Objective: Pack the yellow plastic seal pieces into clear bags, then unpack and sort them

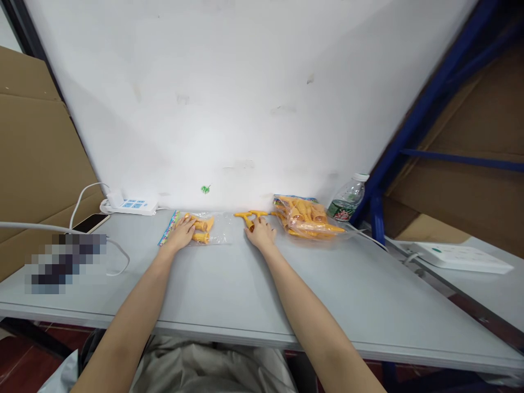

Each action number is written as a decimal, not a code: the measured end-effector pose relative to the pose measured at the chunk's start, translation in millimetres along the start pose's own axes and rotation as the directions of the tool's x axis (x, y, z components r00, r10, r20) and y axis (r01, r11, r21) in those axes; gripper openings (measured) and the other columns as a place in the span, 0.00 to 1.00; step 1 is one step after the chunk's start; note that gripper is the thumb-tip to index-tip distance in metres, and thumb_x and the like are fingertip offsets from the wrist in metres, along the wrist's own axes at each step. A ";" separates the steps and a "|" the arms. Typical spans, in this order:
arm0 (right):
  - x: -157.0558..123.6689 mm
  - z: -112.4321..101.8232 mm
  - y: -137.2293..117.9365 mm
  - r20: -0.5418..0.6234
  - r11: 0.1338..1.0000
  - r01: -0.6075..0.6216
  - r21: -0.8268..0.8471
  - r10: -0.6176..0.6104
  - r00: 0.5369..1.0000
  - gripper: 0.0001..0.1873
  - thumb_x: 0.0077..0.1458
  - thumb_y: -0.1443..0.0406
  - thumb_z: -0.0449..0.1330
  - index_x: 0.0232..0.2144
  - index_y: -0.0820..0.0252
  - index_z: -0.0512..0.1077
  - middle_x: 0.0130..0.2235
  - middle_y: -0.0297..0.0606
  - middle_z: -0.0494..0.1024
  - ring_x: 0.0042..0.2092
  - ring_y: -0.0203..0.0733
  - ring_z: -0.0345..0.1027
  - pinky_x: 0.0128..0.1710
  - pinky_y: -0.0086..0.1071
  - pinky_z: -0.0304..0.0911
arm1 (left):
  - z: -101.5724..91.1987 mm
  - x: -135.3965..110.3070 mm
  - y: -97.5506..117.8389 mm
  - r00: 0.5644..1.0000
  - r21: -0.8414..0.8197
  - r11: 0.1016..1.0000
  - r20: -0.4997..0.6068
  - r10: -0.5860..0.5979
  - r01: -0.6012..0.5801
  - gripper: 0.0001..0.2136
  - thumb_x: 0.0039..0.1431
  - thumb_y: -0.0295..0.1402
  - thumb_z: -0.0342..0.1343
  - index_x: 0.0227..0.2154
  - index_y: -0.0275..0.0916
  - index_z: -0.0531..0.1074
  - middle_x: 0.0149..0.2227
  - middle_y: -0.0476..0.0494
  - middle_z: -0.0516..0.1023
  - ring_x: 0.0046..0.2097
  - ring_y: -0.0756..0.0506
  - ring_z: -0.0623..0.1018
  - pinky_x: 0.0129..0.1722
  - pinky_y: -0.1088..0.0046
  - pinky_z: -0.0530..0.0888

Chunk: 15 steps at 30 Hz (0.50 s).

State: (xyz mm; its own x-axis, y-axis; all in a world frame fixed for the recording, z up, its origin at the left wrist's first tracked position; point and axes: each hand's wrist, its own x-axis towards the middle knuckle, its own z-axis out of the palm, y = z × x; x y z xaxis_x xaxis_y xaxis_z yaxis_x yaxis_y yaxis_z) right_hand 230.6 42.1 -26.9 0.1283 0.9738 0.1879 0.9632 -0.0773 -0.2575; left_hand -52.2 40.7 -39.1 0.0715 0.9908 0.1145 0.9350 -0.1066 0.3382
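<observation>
My left hand (182,233) rests on a clear plastic bag (221,229) with a colourful printed strip at its left end. Its fingers are stretched out over the bag, and several yellow-orange plastic pieces (201,237) show inside. Farther right, my right hand (262,234) is over two loose yellow T-shaped plastic pieces (244,216) lying near the wall. The stem of the left one runs between thumb and forefinger, which close around it; the other fingers partly hide the second piece.
Just right of my right hand lies a fuller clear bag of yellow pieces (305,215), against a plastic bottle (347,199). At left are a white power strip (131,206), a phone (92,222), cables and a blurred-out item (65,262). A white wall (245,109) closes the back.
</observation>
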 end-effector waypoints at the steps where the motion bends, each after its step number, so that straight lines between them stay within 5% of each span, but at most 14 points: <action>1: -0.8 -0.5 -2.3 -0.017 1.000 -0.002 -0.018 0.002 1.000 0.21 0.59 0.59 0.53 0.53 0.56 0.71 0.58 0.50 0.66 0.55 0.57 0.62 0.51 0.49 0.56 | 0.2 0.2 -0.3 1.000 0.000 1.000 0.002 -0.001 0.001 0.25 0.67 0.38 0.35 0.64 0.43 0.58 0.69 0.46 0.50 0.70 0.40 0.49 0.66 0.49 0.48; 7: -0.4 3.6 -7.4 -0.136 0.999 0.038 0.014 -0.035 0.990 0.17 0.54 0.66 0.56 0.47 0.61 0.73 0.51 0.54 0.72 0.55 0.57 0.61 0.55 0.53 0.50 | 2.6 1.3 -0.8 1.000 -0.009 1.000 -0.008 0.002 -0.002 0.25 0.67 0.38 0.35 0.63 0.41 0.59 0.69 0.46 0.50 0.70 0.40 0.50 0.67 0.51 0.49; 11: 6.9 12.3 -3.8 -0.255 0.977 0.122 0.172 -0.075 0.964 0.12 0.56 0.63 0.54 0.39 0.63 0.71 0.44 0.51 0.76 0.49 0.53 0.65 0.58 0.57 0.44 | 3.4 1.1 -0.6 1.000 -0.013 1.000 -0.030 0.003 -0.003 0.24 0.66 0.37 0.36 0.63 0.42 0.61 0.69 0.46 0.52 0.69 0.40 0.51 0.66 0.51 0.50; 15: 12.0 17.9 -3.9 -0.386 0.894 0.243 0.377 -0.087 0.919 0.12 0.55 0.57 0.55 0.35 0.60 0.67 0.40 0.45 0.77 0.46 0.50 0.67 0.57 0.55 0.48 | 3.9 1.1 -1.5 1.000 -0.009 1.000 -0.031 -0.002 0.002 0.24 0.66 0.38 0.36 0.63 0.43 0.61 0.68 0.46 0.52 0.69 0.39 0.51 0.66 0.49 0.50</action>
State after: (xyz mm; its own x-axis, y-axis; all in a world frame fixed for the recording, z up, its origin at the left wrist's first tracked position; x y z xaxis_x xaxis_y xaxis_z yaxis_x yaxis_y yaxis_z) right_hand 224.2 57.9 -40.6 0.1252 0.8187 0.5604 0.8028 0.2482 -0.5421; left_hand -52.2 42.3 -43.0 0.0584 0.9880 0.1430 0.9322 -0.1052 0.3464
